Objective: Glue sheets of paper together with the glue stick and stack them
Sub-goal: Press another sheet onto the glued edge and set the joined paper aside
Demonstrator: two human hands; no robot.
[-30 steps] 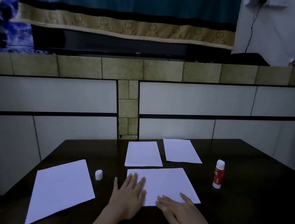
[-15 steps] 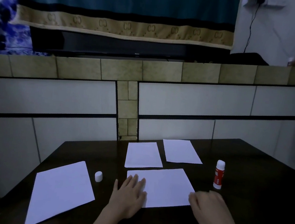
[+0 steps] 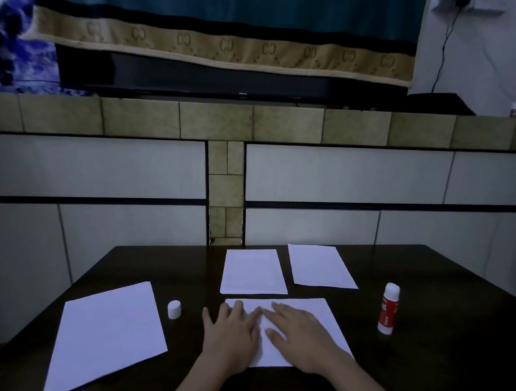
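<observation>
Both hands, left [image 3: 231,336] and right [image 3: 302,337], press flat (fingers spread, grasping nothing) on the near sheet [image 3: 318,314], long axis left-right.

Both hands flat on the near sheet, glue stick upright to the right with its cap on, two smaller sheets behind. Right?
Not quite: the glue stick is uncapped. Its white cap stands apart on the table, left of the hands. The rest holds in the head view: left hand and right hand lie flat on the near sheet, and two smaller sheets lie behind it.
</observation>
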